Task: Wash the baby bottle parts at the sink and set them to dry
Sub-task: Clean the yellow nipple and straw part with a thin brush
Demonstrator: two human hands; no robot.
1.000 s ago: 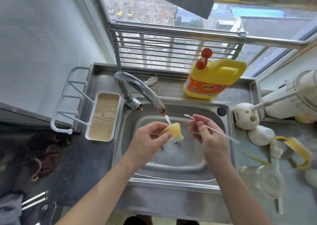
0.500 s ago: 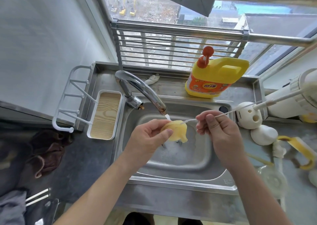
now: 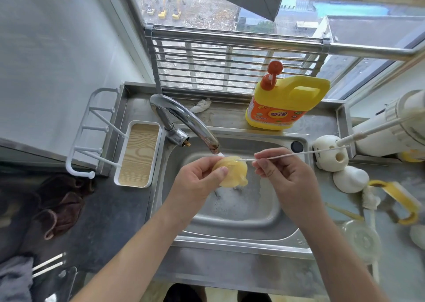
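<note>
- Over the middle of the sink (image 3: 230, 240), your left hand (image 3: 200, 179) pinches the yellowish silicone nipple (image 3: 233, 174) between the thumb and curled fingers. The nipple sits above the foamy basin, just under the spout.
- Expect the nipple to be light, floppy and slick with soap. Its wide base rim looks like the firmest place to hold. The thin tip would probably fold or squirt out of a tight squeeze.
- Beside it, still over the sink, your right hand (image 3: 284, 175) pinches the thin brush (image 3: 289, 155) partway along its stem. The bristled end lies against the top of the nipple. You cannot tell whether it has entered a hole.
- That stem looks like thin wire and will likely bend. Hold it closer to the bristles for more control, and push lightly.
- On the counter right of the sink lie the other parts, among them white domed pieces (image 3: 349, 178) and a yellow handle ring (image 3: 408, 204). A clear round piece (image 3: 361, 235) there is too blurred to identify.
- Left of the sink is a white tray (image 3: 138, 152) with pegs, probably for drying.
- At the back of the sink the faucet (image 3: 181, 115) arcs forward over the basin with a thin stream at its spout. A yellow detergent jug (image 3: 287, 101) stands on the back ledge.
</note>
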